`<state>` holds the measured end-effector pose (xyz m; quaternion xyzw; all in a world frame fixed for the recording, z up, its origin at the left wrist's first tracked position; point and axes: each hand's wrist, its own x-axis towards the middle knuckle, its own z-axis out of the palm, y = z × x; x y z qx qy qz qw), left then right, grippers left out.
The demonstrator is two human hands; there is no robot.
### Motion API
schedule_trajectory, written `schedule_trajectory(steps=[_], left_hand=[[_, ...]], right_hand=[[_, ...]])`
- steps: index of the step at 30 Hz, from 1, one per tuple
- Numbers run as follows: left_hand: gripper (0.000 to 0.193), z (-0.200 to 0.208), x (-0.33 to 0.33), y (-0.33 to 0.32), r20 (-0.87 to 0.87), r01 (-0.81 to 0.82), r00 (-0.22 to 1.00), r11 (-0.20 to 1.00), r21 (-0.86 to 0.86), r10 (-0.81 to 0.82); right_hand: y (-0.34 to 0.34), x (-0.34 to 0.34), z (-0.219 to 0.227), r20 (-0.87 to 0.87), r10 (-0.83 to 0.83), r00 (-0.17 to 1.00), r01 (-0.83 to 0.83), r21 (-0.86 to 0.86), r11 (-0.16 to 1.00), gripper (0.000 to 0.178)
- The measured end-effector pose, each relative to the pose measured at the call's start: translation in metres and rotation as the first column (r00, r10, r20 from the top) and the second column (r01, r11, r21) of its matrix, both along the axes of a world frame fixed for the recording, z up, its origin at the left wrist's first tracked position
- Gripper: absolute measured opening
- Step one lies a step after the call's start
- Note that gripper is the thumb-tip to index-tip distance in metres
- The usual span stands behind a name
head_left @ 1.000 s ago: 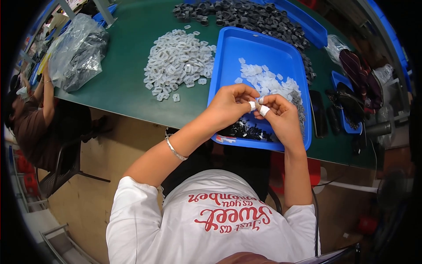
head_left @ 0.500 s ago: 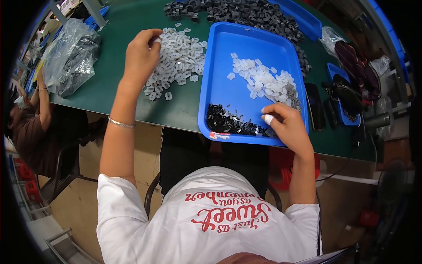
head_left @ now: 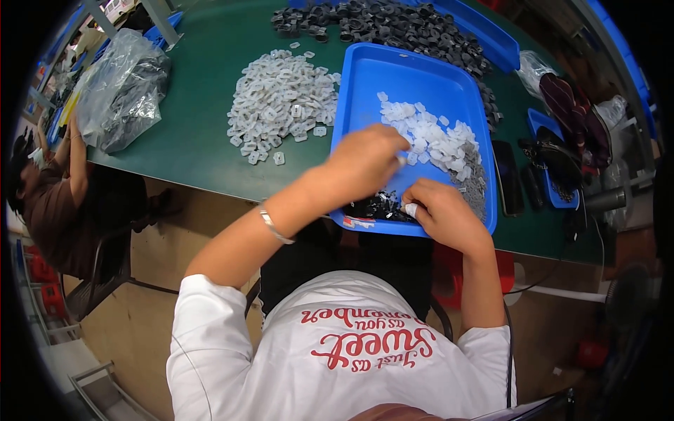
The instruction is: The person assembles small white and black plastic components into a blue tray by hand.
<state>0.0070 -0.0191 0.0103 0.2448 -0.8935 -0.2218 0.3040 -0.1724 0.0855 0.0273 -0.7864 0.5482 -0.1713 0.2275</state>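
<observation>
A blue tray (head_left: 365, 91) on the table holds translucent white plastic pieces (head_left: 421, 126), small black plastic parts (head_left: 379, 208) along its near edge and tiny grey pieces (head_left: 474, 189) on the right. Over the tray's left middle, my left hand (head_left: 365, 161) has its fingers curled together beside the white pieces; it is slightly blurred. My right hand (head_left: 446, 214), a white cover on one finger, pinches at the near edge by the black parts. Whatever either hand holds is too small or hidden. Left of the tray lies a heap of whitish plastic pieces (head_left: 281, 102).
Dark grey plastic parts (head_left: 393, 28) are heaped behind the tray on the green table (head_left: 203, 91). A clear plastic bag (head_left: 126, 91) stands at the left near a seated person (head_left: 60, 203). To the right are a phone (head_left: 507, 175) and a small blue tray (head_left: 554, 126).
My left hand has moved right and nearer, from the whitish heap to over the tray. My right hand has shifted slightly left, its fingers now down by the black parts.
</observation>
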Motion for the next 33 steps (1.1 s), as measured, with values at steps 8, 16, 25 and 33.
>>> schedule_trajectory(steps=[8,16,25,33], left_hand=[[0.016,-0.031,-0.038,-0.001,0.074,-0.041,0.995,0.974,-0.225,0.059],[0.012,-0.027,-0.023,0.004,-0.077,-0.127,0.989,0.992,-0.007,0.126],[0.020,-0.012,0.006,0.011,-0.350,0.160,0.912,0.601,0.783,0.213],[0.024,-0.006,0.003,0.020,-0.329,0.218,0.918,0.411,0.885,0.222]], right_hand=[[0.003,0.004,0.011,0.084,-0.043,0.996,0.036,0.080,0.996,0.013],[0.005,0.003,0.010,0.025,0.037,0.999,-0.039,0.087,0.995,0.011],[-0.002,-0.007,-0.011,0.366,-0.163,0.916,0.107,0.169,0.980,0.007],[-0.004,-0.004,-0.006,0.613,-0.315,0.724,0.206,0.243,0.948,0.007]])
